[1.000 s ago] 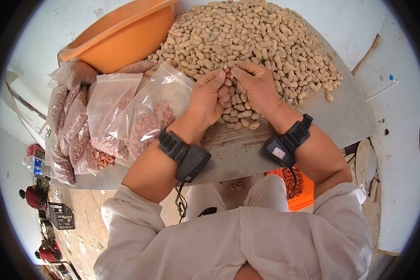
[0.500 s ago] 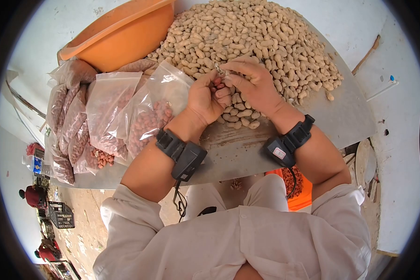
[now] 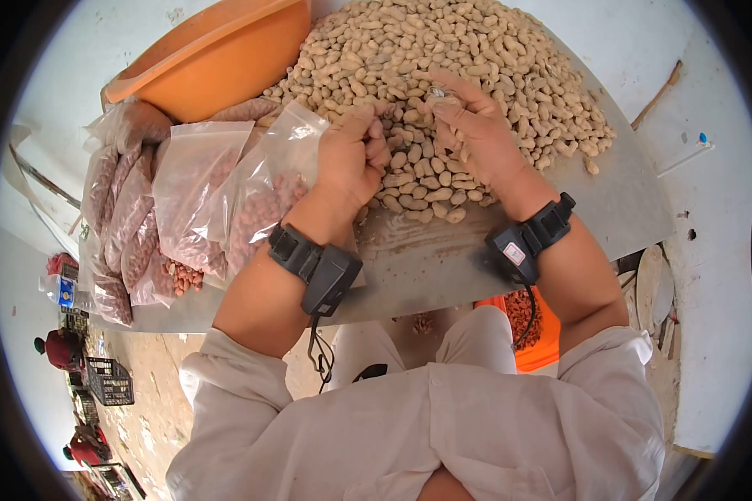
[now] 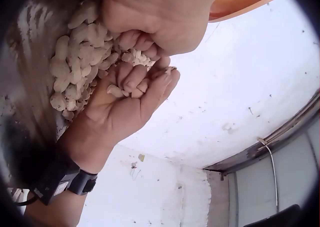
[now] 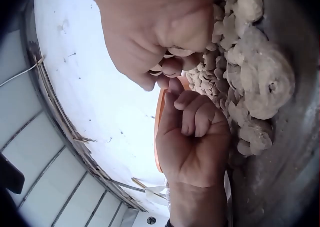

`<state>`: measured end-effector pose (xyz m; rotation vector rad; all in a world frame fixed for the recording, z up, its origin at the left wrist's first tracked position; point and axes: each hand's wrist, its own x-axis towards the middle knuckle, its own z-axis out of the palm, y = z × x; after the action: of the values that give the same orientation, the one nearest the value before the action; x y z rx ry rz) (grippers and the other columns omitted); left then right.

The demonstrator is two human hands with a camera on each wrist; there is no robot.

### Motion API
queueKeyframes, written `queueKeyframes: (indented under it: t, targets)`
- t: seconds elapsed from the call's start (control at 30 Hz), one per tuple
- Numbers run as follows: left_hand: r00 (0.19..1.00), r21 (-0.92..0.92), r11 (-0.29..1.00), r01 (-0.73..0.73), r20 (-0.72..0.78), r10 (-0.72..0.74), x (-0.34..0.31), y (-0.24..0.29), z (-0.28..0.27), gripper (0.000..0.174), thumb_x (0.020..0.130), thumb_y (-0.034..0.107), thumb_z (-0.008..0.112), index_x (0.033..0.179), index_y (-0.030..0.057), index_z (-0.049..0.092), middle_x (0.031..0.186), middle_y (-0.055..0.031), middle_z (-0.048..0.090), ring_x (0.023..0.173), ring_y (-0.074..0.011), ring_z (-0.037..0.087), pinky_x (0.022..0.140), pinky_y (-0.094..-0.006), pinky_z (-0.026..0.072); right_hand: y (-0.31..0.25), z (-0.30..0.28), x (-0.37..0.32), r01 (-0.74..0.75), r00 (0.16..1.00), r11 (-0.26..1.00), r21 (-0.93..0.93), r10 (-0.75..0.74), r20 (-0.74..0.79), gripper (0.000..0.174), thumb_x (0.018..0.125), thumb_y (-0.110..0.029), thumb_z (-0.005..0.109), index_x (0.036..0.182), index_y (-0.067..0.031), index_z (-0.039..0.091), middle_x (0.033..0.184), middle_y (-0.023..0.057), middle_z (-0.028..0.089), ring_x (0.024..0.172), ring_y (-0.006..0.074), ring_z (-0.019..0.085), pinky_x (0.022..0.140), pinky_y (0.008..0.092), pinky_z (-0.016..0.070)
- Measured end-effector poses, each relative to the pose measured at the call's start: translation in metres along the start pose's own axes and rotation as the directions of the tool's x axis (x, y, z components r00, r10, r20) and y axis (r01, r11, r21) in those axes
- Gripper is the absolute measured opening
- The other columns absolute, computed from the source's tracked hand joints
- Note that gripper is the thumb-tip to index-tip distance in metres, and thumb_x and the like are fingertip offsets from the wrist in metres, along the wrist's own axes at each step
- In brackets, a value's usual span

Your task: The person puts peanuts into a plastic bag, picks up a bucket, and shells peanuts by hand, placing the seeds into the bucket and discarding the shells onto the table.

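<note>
Peanuts (image 3: 443,50): a big heap in their shells at the far side of the table (image 3: 593,209), spilling down between the two hands.
Left hand: here it is, the left hand (image 3: 351,159) at the left edge of the heap, fingers curled in, thumb against them; whether anything is inside, I can't tell.
Right hand: over the heap, the right hand (image 3: 480,138) has its fingers bent round shell pieces (image 4: 137,91), apart from the left hand in the head view.
Bags: clear bags (image 3: 196,200) of reddish kernels (image 3: 280,200) crowd the table left of the left hand, the nearest one right beside its wrist, so that side is tight.
Basin: the orange basin (image 3: 213,71) stands tilted behind the bags, against the heap's far left, blocking that corner.
Wall: a pale wall (image 3: 710,92) closes in behind the heap and to the right.
Table: bare metal, dusty and streaked, runs between the heap and the near edge, with more open room right of the heap; the right edge curves.
Straps: black straps (image 3: 297,255) on both wrists, cables (image 3: 322,355) dropping past the near edge.
Tub: below that edge, an orange tub (image 3: 539,334) holds reddish bits.
</note>
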<state>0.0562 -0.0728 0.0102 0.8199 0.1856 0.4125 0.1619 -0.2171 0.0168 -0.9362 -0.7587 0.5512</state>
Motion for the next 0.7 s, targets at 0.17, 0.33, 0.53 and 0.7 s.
queueKeyframes:
  t: [0.17, 0.33, 0.53, 0.7]
  targets:
    - [1.0, -0.07, 0.997, -0.028, -0.011, 0.027, 0.001, 0.008, -0.006, 0.018, 0.092, 0.016, 0.049, 0.096, 0.001, 0.057, 0.065, 0.0014, 0.046, 0.049, -0.0064, 0.034, 0.044, -0.0187, 0.0274, -0.001, 0.001, -0.001, -0.073, 0.995, 0.944, -0.321, 0.093, 0.047, 0.014, 0.08, -0.013, 0.067, 0.089, -0.002, 0.066, 0.073, 0.0026, 0.06, 0.053, 0.0078, 0.048, 0.048, 0.0221, 0.0378]
    - [0.999, -0.079, 0.996, -0.027, -0.049, 0.023, 0.003, 0.006, -0.006, 0.018, 0.092, 0.016, 0.048, 0.096, 0.0012, 0.057, 0.066, 0.0014, 0.046, 0.049, -0.0062, 0.034, 0.044, -0.019, 0.0269, -0.006, 0.007, -0.001, 0.134, 0.957, 0.498, -0.857, 0.16, 0.243, 0.018, 0.075, -0.02, 0.07, 0.074, -0.0016, 0.066, 0.07, 0.0065, 0.06, 0.062, 0.015, 0.056, 0.057, 0.0283, 0.0442]
    - [0.999, -0.072, 0.997, -0.033, -0.04, 0.03, 0.002, 0.006, -0.006, 0.016, 0.091, 0.015, 0.049, 0.093, 0.0022, 0.057, 0.066, 0.0019, 0.046, 0.049, -0.0062, 0.035, 0.044, -0.0193, 0.028, 0.005, 0.016, -0.008, 0.374, 0.89, 0.199, -0.906, 0.198, 0.411, 0.019, 0.072, -0.023, 0.067, 0.081, -0.0064, 0.068, 0.08, 0.0107, 0.064, 0.076, 0.0294, 0.06, 0.07, 0.0378, 0.0474]
    - [0.999, 0.01, 1.0, -0.016, -0.03, 0.017, 0.0, 0.004, -0.003, 0.017, 0.091, 0.016, 0.051, 0.1, 0.0016, 0.054, 0.068, 0.0013, 0.046, 0.052, -0.0061, 0.035, 0.046, -0.0187, 0.0287, 0.012, 0.015, -0.007, 0.384, 0.9, 0.114, -0.916, 0.174, 0.399, 0.019, 0.074, -0.023, 0.066, 0.083, -0.0061, 0.067, 0.079, 0.0119, 0.064, 0.076, 0.0301, 0.06, 0.07, 0.0385, 0.0473]
